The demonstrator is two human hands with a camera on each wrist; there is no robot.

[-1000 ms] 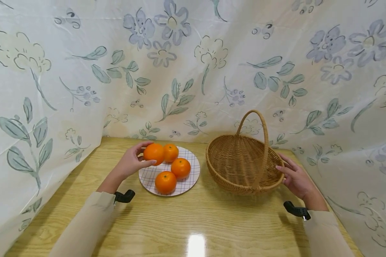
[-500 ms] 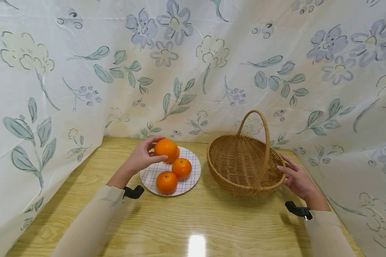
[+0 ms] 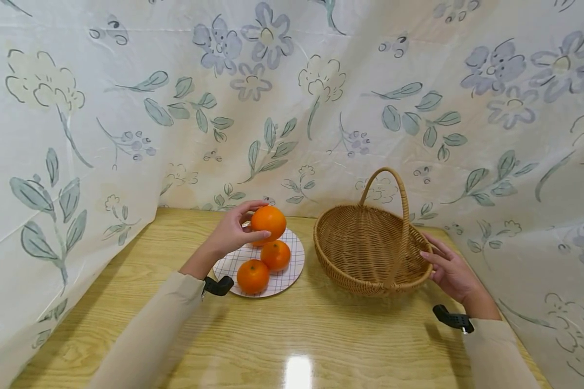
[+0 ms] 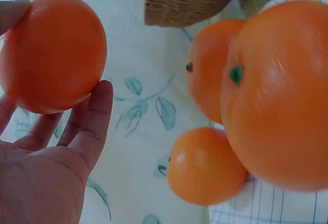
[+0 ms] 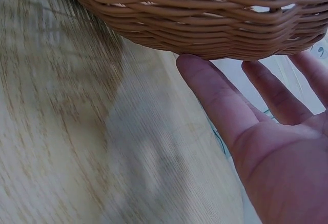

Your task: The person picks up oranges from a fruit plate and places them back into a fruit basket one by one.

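Observation:
My left hand holds an orange between thumb and fingers, raised over the back of a round checked plate. In the left wrist view the held orange shows its smooth side, with fingertips spread beneath it. Three more oranges rest on the plate: a front one, a middle one and a back one, mostly hidden in the head view. My right hand grips the right rim of a wicker basket, thumb over the edge. From the right wrist, fingers touch the basket's underside.
The basket's tall arched handle rises across its opening. A wooden table lies below everything. Floral cloth hangs behind and along both sides.
My left hand has carried the held orange to the right and slightly up, over the back orange on the plate. The right hand and basket have stayed almost still.

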